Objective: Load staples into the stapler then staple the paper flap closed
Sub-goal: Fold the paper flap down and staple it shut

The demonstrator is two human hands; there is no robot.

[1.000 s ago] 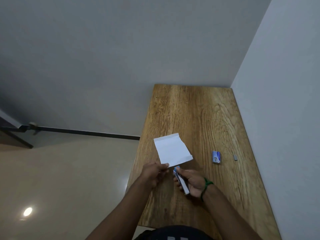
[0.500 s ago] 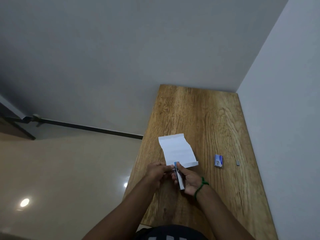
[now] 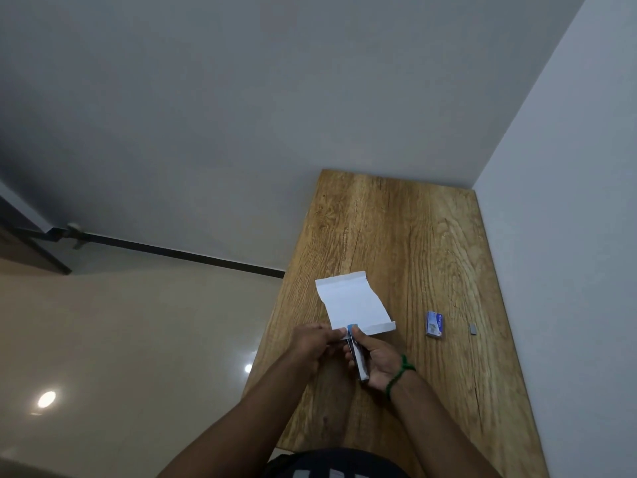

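Observation:
A white folded paper (image 3: 350,303) lies on the wooden table (image 3: 413,236), with a folded flap along its near edge. My right hand (image 3: 377,360) grips a small blue and silver stapler (image 3: 356,357), whose blue nose sits over the near-left part of the flap. My left hand (image 3: 315,343) pinches the paper's near-left corner right beside the stapler's nose. A small blue staple box (image 3: 434,324) lies on the table to the right of the paper. Further right lies a tiny grey strip of staples (image 3: 473,329).
A white wall runs along the table's right edge and another behind its far end. The table's left edge drops to a glossy beige floor (image 3: 120,339). A green band circles my right wrist (image 3: 400,372).
The stapler's nose has moved forward from just short of the paper onto the near flap. My left hand has stayed at the paper's near-left corner. The view has shifted slightly.

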